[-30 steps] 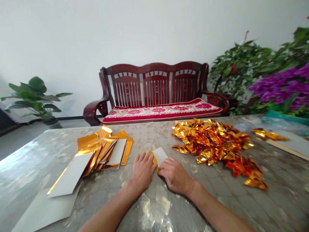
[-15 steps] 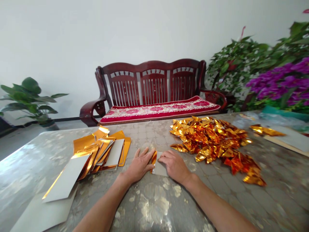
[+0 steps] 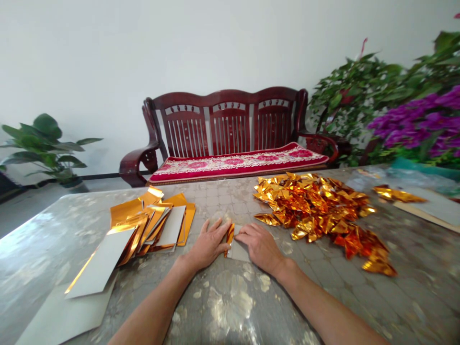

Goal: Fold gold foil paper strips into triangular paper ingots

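A small sheet of gold foil paper [image 3: 239,250] lies on the table between my hands, pale back upward, with a folded gold strip along its left side. My left hand [image 3: 211,241] rests flat over that left side, fingers spread, the thumb touching the gold strip. On the right part of the sheet sits my right hand [image 3: 259,246], its fingers curled and the index finger reaching toward the fold. Its thumb is hidden beneath the hand. Beyond my right hand is a heap of folded gold foil pieces [image 3: 312,201].
Loose gold foil sheets [image 3: 172,225] overlap in a pile at the left of the patterned table [image 3: 151,302]. Pale card [image 3: 68,311] lies nearer the left front. A dark red wooden bench [image 3: 230,127] stands behind, with plants on both sides and purple flowers [image 3: 420,124] at right.
Almost nothing differs. Both hands keep their places on the sheet, and the view has shifted very slightly.
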A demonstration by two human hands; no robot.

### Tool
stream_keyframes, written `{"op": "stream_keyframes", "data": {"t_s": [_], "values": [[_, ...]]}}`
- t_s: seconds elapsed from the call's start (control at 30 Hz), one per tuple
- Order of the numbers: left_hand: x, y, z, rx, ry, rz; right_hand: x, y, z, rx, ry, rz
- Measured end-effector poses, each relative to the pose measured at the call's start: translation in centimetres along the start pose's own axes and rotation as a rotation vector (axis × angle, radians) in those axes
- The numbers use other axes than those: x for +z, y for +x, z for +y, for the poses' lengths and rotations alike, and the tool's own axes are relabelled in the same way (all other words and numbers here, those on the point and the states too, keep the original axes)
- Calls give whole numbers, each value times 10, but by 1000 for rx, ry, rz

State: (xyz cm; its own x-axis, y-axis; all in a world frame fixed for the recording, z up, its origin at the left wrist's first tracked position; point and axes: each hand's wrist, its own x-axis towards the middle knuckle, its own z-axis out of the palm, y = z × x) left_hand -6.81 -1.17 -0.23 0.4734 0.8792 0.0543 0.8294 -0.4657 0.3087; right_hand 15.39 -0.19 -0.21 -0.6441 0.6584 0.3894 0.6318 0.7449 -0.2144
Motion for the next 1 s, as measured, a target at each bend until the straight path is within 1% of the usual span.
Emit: {"op": "stream_keyframes", "data": {"t_s": [0.2,0.5,0.63,0.83,1.0], "values": [[-3,0,2,-4,-15,-13,0,-1,-1,-19,-35,13],[-2,-2,2,5,-25,2,-1,-1,-3,-48,7,28],[-2,-3,2,6,-20,0,-1,-1,-2,-66,-8,16],[1,-2,-1,10,-14,1,0,0,-2,-71,-16,1],[5,0,-3,3,-16,27,-1,-1,-2,-75,15,6]]}}
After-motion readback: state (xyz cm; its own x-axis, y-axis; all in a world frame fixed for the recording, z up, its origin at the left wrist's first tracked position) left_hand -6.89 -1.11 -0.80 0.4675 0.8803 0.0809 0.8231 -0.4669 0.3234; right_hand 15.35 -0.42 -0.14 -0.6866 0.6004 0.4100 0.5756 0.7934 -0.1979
